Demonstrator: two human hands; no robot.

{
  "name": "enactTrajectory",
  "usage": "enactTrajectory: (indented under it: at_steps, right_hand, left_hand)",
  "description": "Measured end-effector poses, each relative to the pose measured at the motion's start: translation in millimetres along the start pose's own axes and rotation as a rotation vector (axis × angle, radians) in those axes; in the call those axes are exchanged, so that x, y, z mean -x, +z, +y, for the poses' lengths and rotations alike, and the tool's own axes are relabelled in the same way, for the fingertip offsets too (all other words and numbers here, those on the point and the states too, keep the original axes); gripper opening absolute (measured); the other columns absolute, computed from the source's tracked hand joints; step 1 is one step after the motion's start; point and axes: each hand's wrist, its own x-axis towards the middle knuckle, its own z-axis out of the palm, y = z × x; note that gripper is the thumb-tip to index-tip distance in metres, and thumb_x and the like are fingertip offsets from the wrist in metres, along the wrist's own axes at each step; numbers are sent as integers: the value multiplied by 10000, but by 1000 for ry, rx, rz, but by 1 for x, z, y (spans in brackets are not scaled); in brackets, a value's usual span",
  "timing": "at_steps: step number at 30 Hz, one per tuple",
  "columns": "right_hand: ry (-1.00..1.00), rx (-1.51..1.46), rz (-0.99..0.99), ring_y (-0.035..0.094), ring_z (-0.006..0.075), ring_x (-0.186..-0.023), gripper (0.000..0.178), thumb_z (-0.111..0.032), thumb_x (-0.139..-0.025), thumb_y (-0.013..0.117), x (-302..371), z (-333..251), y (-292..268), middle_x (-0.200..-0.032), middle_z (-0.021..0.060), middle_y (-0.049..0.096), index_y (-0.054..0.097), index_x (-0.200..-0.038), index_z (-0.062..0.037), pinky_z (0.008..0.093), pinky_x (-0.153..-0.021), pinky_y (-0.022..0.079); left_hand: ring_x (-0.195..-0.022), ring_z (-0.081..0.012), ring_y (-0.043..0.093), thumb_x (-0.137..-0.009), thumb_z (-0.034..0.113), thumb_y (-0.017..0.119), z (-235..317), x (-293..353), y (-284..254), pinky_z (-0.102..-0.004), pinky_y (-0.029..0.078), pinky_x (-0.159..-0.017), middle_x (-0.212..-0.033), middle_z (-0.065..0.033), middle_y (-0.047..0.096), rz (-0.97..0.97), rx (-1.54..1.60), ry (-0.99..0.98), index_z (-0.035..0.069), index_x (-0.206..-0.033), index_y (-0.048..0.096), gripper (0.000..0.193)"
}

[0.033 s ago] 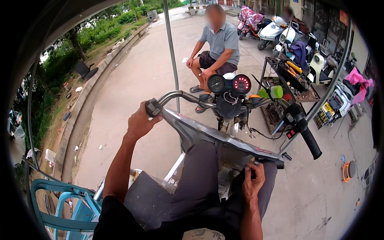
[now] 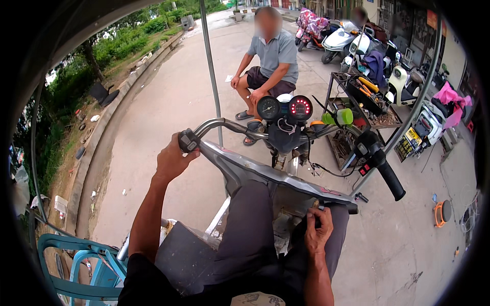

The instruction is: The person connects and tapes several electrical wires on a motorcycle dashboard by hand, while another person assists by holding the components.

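My left hand [image 2: 170, 162] is wrapped round the left handlebar grip, next to its black switch housing [image 2: 189, 141]. The bent metal handlebar [image 2: 224, 121] runs past two round gauges; the left gauge [image 2: 268, 107] has a needle, the right gauge [image 2: 300, 107] a ring of red lights. Bare of any hand, the black right grip [image 2: 390, 181] points toward me. My right hand [image 2: 319, 232] is low over my right thigh, thumb and fingers pinched at the edge of the grey front panel [image 2: 255, 166]. A small pale thing shows at its fingertips, too small to name.
A person [image 2: 275, 58] in a grey shirt sits just ahead. Right of the gauges stands a tool cart [image 2: 390, 120]; parked scooters [image 2: 334, 43] line the back right. Blue chairs [image 2: 66, 290] are at lower left, an orange-rimmed stool [image 2: 442, 214] at right. A curb [image 2: 109, 120] borders the left.
The whole view has shifted slightly, so everything sits a little further left and up. Both hands keep their places on the vehicle.
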Motion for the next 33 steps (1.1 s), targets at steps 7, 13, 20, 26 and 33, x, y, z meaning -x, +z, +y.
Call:
enactTrajectory:
  at_steps: [7, 13, 20, 26, 33]
  right_hand:
    - [66, -14, -1, 575, 232, -780, 157, 70, -872, 682, -7, 7, -30, -874, 105, 567, 705, -993, -27, 313, -692, 466]
    - [53, -34, 11, 560, 214, -764, 159, 80, -872, 675, -6, 6, -27, -853, 94, 543, 705, -988, -25, 305, -676, 458]
    - [58, -60, 16, 544, 178, -774, 100, 37, -905, 680, -1, 3, -36, -868, 69, 541, 686, -989, -18, 290, -696, 444]
    - [75, -79, 12, 551, 198, -778, 134, 38, -921, 668, -2, -4, -43, -883, 81, 535, 699, -1038, -21, 304, -699, 459]
    - [51, 3, -34, 589, 232, -797, 184, 44, -923, 666, -9, 0, -35, -911, 104, 563, 707, -1086, -32, 317, -709, 483]
  left_hand:
    - [-984, -268, 739, -796, 375, 867, 34, 2, 12, -404, 554, -866, -1049, -57, 770, -2, -75, -11, 85, -1346, 525, 709]
    - [-998, -288, 742, -763, 436, 885, 29, 2, 13, -416, 557, -878, -1059, -79, 766, 19, -15, 18, 98, -1349, 533, 762]
    - [-951, -283, 738, -796, 478, 850, 39, 9, 9, -421, 552, -857, -1026, -80, 762, 38, -50, 3, 96, -1321, 545, 717]
    - [-939, -288, 741, -829, 497, 817, 52, 16, 4, -422, 558, -849, -1038, -88, 756, 28, -85, -18, 84, -1358, 521, 734]
    - [-1422, -436, 330, -834, 201, 808, 58, 11, 25, -552, 304, -1149, -1574, -241, 321, 470, -142, 421, 6, -1416, 453, 709]
